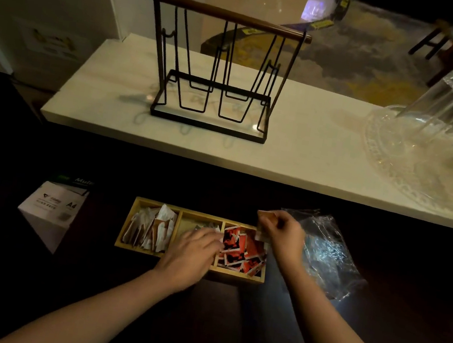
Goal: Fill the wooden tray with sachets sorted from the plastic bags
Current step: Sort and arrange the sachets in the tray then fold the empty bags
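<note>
Dim dark counter (89, 283) is carrying a three-compartment wooden tray (232, 274). Left hand (191, 254) is reaching into its middle compartment, grip hidden. Right hand (283, 235) is pinching sachets (265, 216) above the red sachets (239, 250).

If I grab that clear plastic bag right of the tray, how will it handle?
The bag lies crumpled and see-through, so it is probably very light and floppy, sagging from wherever it is pinched. Its glossy film may slip between fingers. It looks flat and mostly empty, so a push would likely slide or bunch it rather than tip it.

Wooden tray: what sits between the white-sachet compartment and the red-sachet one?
In the head view, the wooden tray's middle compartment, with the left hand over it.
</note>
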`<state>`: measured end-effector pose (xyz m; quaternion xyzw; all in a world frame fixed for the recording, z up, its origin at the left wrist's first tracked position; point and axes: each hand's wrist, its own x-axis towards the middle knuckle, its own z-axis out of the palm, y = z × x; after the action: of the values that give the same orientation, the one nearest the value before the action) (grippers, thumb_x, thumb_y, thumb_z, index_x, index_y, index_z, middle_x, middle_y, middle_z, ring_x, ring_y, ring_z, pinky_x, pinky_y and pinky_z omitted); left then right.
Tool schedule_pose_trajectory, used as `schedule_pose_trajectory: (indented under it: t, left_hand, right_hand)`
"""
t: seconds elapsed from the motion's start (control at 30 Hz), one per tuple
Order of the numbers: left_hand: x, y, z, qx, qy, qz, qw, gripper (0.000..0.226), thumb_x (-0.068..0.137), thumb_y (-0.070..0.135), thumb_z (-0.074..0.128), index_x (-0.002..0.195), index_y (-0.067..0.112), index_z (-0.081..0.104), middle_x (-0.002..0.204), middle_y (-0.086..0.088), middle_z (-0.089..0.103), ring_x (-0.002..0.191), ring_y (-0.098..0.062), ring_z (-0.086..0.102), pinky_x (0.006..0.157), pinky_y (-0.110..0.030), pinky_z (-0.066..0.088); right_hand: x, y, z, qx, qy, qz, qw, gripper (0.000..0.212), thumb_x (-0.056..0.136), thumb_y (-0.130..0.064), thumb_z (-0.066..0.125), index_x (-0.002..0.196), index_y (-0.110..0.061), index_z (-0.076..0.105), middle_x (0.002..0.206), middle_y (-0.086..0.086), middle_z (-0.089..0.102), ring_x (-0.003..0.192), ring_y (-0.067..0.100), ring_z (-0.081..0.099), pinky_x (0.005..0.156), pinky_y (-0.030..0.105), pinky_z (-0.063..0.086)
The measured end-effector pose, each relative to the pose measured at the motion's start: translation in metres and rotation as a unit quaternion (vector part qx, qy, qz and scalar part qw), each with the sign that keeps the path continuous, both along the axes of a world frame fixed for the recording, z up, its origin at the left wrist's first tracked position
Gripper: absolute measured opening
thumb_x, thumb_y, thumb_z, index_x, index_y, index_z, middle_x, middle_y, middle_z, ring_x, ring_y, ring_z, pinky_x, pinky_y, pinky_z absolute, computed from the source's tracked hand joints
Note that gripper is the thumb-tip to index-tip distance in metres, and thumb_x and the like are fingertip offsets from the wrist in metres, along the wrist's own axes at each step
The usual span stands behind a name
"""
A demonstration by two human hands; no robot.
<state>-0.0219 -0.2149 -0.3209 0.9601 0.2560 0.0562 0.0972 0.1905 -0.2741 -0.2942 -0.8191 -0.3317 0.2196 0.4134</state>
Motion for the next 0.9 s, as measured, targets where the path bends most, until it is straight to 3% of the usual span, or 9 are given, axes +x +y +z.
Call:
schedule_pose_trajectory:
  t: [0.13, 0.27, 0.37, 0.47, 0.53, 0.6, 0.73, 0.8, 0.9]
  left_hand:
    - [-0.038, 0.032, 0.011, 0.075, 0.023, 0.132, 0.988, 0.037, 0.076, 0.030, 0.065, 0.113, 0.027, 0.063, 0.134, 0.003, 0.056, 0.129, -0.021, 0.045, 0.109, -0.057, 0.025]
    - [-0.075, 0.059, 0.005, -0.001, 0.072, 0.169, 0.983, 0.052, 0.081, 0.051, 0.042, 0.129, 0.032, 0.048, 0.148, 0.005, 0.040, 0.138, -0.024, 0.033, 0.106, -0.059, 0.027]
    - [-0.077, 0.066, -0.003, -0.046, 0.089, 0.164, 0.981, 0.062, 0.078, 0.056, 0.024, 0.126, 0.027, 0.051, 0.135, 0.002, 0.052, 0.128, -0.021, 0.045, 0.098, -0.048, 0.041]
    - [-0.076, 0.071, -0.009, -0.028, 0.067, 0.180, 0.981, 0.052, 0.077, 0.050, 0.030, 0.109, 0.024, 0.061, 0.107, 0.000, 0.062, 0.104, -0.024, 0.059, 0.078, -0.042, 0.050]
    - [-0.075, 0.072, -0.010, -0.050, 0.053, 0.197, 0.978, 0.045, 0.077, 0.048, 0.039, 0.109, 0.025, 0.061, 0.106, -0.001, 0.061, 0.103, -0.026, 0.057, 0.075, -0.039, 0.050]
    - [-0.074, 0.071, -0.011, -0.081, 0.050, 0.215, 0.972, 0.042, 0.079, 0.043, 0.050, 0.116, 0.026, 0.057, 0.114, -0.002, 0.058, 0.109, -0.027, 0.052, 0.079, -0.039, 0.049]
    - [-0.073, 0.071, -0.015, -0.106, 0.043, 0.227, 0.967, 0.047, 0.076, 0.041, 0.056, 0.120, 0.026, 0.054, 0.122, -0.002, 0.055, 0.115, -0.027, 0.048, 0.092, -0.042, 0.044]
    - [-0.071, 0.070, -0.018, -0.124, 0.049, 0.238, 0.962, 0.051, 0.077, 0.043, 0.056, 0.124, 0.025, 0.049, 0.127, -0.003, 0.051, 0.121, -0.026, 0.044, 0.105, -0.047, 0.033]
    - [-0.066, 0.067, -0.018, -0.143, 0.008, 0.260, 0.955, 0.064, 0.075, 0.039, 0.062, 0.132, 0.020, 0.038, 0.136, -0.009, 0.044, 0.129, -0.030, 0.039, 0.112, -0.052, 0.022]
  right_hand:
    - [-0.054, 0.038, 0.018, 0.045, 0.097, 0.075, 0.991, 0.009, 0.081, -0.018, 0.073, 0.088, -0.024, 0.070, 0.085, -0.008, 0.069, 0.081, 0.006, 0.065, 0.071, 0.018, 0.051]
    - [-0.101, 0.074, 0.021, 0.044, 0.155, 0.134, 0.978, 0.010, 0.082, -0.015, 0.071, 0.092, -0.019, 0.073, 0.083, -0.011, 0.068, 0.085, 0.009, 0.065, 0.080, 0.030, 0.055]
    - [-0.123, 0.092, 0.013, 0.013, 0.111, 0.155, 0.982, 0.012, 0.085, -0.014, 0.068, 0.095, -0.013, 0.072, 0.081, -0.008, 0.066, 0.083, 0.011, 0.063, 0.079, 0.031, 0.054]
    - [-0.138, 0.098, 0.007, -0.019, -0.020, 0.164, 0.986, 0.014, 0.089, -0.022, 0.063, 0.099, -0.012, 0.065, 0.093, 0.002, 0.065, 0.082, 0.018, 0.062, 0.072, 0.034, 0.052]
    - [-0.148, 0.097, 0.006, -0.033, -0.085, 0.173, 0.981, 0.014, 0.090, -0.022, 0.060, 0.100, -0.012, 0.059, 0.099, 0.007, 0.062, 0.083, 0.023, 0.062, 0.068, 0.036, 0.051]
    - [-0.155, 0.096, 0.004, -0.046, -0.120, 0.183, 0.975, 0.015, 0.087, -0.014, 0.060, 0.101, -0.012, 0.054, 0.101, 0.008, 0.060, 0.085, 0.025, 0.062, 0.066, 0.035, 0.051]
    - [-0.160, 0.094, -0.006, -0.067, -0.083, 0.192, 0.976, 0.021, 0.086, -0.008, 0.061, 0.104, -0.011, 0.051, 0.102, 0.011, 0.062, 0.089, 0.027, 0.063, 0.067, 0.032, 0.050]
    - [-0.163, 0.094, -0.013, -0.098, -0.091, 0.201, 0.970, 0.023, 0.088, -0.008, 0.058, 0.108, -0.010, 0.047, 0.102, 0.014, 0.064, 0.091, 0.031, 0.064, 0.070, 0.037, 0.052]
    - [-0.168, 0.093, -0.019, -0.113, -0.107, 0.203, 0.967, 0.024, 0.092, -0.011, 0.052, 0.113, -0.009, 0.042, 0.105, 0.018, 0.062, 0.091, 0.038, 0.064, 0.073, 0.046, 0.054]
